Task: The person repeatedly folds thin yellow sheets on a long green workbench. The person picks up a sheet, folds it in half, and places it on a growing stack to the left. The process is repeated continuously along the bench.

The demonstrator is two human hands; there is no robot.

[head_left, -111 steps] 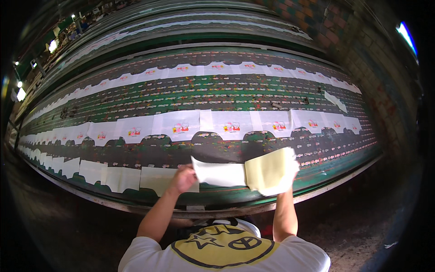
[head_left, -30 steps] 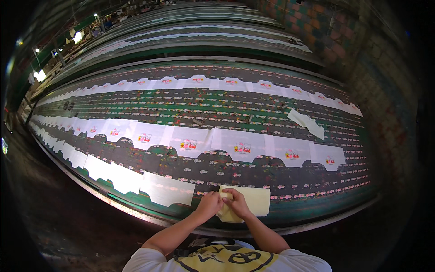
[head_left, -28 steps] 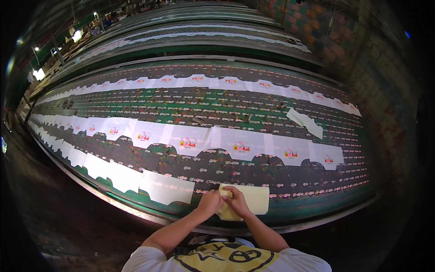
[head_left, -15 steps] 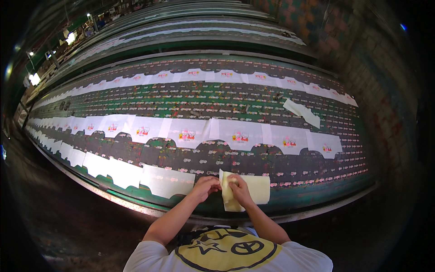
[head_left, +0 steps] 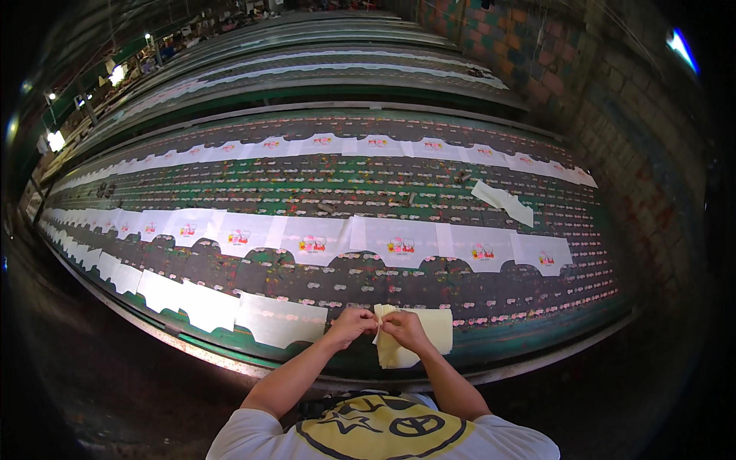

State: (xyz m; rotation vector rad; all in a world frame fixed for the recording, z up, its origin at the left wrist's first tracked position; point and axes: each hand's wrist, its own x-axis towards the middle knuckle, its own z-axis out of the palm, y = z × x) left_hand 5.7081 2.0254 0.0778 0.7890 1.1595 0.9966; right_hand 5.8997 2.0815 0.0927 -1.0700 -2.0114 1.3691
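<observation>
Stands at the near edge of a long table point(head_left: 537, 337), dark and green on top and dotted with lines of small marks. Faces further long tables point(head_left: 307, 46) beyond, pale strips running along some of them. Has a brick wall point(head_left: 537, 57) off to the right, patchy in colour. Has, across the middle of the near table, a row of printed white pieces point(head_left: 314, 230), notched along the near side; farther over, a second white row point(head_left: 322, 146), notched along the far side; by the near edge at left, a row of plain pale pieces point(head_left: 280, 318). Wears a white shirt point(head_left: 491, 437) with a round yellow print point(head_left: 360, 441). Has a stack of pale yellow sheets point(head_left: 429, 333) lying by the table's near edge, just right of the last plain piece. Can see a loose white piece point(head_left: 502, 203) lying askew beyond the middle row. Clamps the stack's left end in the right hand point(head_left: 405, 328), thumb and fingers together on it. Holds the left hand point(head_left: 353, 326) just beside, fingertips at the same edge; cannot tell of any sheet pinched there. Can see small dark objects point(head_left: 326, 207) between the two white rows, too small to identify.
</observation>
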